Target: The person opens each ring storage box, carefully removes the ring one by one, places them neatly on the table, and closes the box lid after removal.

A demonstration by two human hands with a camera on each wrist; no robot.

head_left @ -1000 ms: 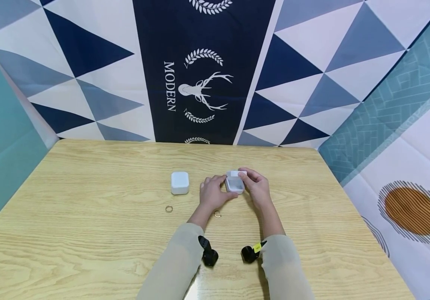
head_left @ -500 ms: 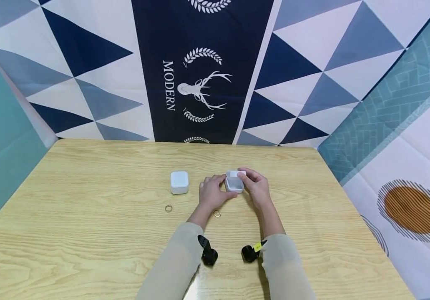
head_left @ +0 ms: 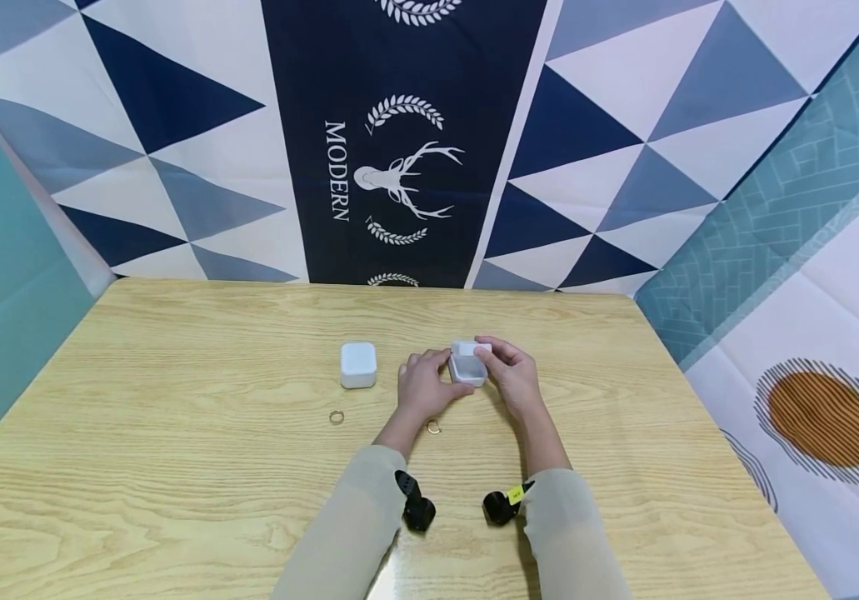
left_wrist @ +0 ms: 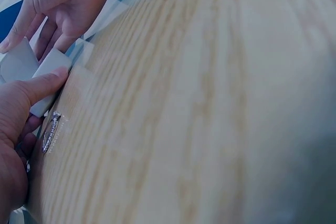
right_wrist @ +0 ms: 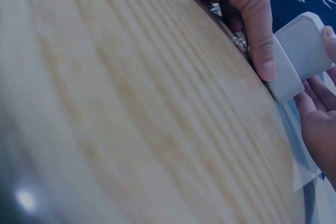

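Note:
A small white ring box [head_left: 468,372] with its lid [head_left: 471,347] raised stands near the table's far side. My left hand [head_left: 423,389] grips the lower part, its thumb lying along the front. At the far right corner, my right hand [head_left: 516,379] pinches the raised lid between thumb and fingers. The right wrist view shows the lid [right_wrist: 304,45] tilted up from the box's lower part [right_wrist: 283,72]. A ring with small stones [left_wrist: 51,132] lies on the table close to my left hand. From these views, what the box holds inside cannot be made out.
To the left stands a second white box [head_left: 358,365], closed. Another ring [head_left: 336,417] lies in front of it on the wooden table [head_left: 174,467]. Patterned cloth [head_left: 399,167] hangs behind the table's far edge.

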